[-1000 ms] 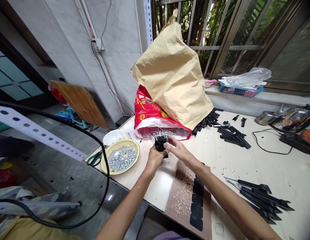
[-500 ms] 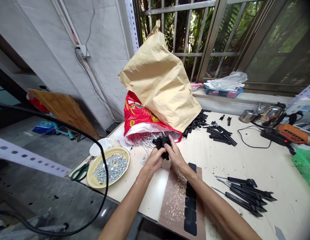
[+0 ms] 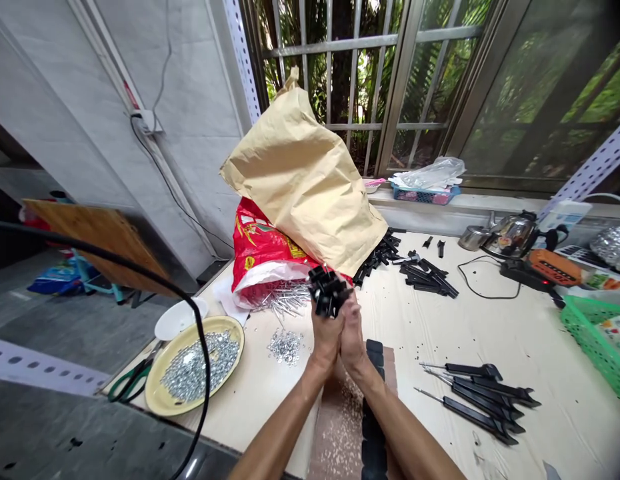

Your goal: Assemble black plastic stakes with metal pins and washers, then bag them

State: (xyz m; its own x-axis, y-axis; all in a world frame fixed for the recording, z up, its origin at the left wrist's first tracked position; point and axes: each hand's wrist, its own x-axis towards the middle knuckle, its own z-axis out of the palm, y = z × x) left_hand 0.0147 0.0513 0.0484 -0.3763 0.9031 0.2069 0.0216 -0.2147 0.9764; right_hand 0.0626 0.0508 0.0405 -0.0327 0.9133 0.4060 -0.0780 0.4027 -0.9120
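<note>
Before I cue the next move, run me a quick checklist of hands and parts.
1. Left hand on the black parts: ok, holding the bundle.
2. Right hand's grip: cannot tell, fingers blurred.
3. Number of parts in the bundle: cannot tell, they overlap.
4. Small metal pieces all in the yellow dish: not ok, a pile lies beside it.
5. Metal rods inside the red bag: not ok, some spill out.

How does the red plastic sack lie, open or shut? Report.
Open: the red plastic sack shows its white inner lining, and thin silvery metal rods stick out of its mouth.
</note>
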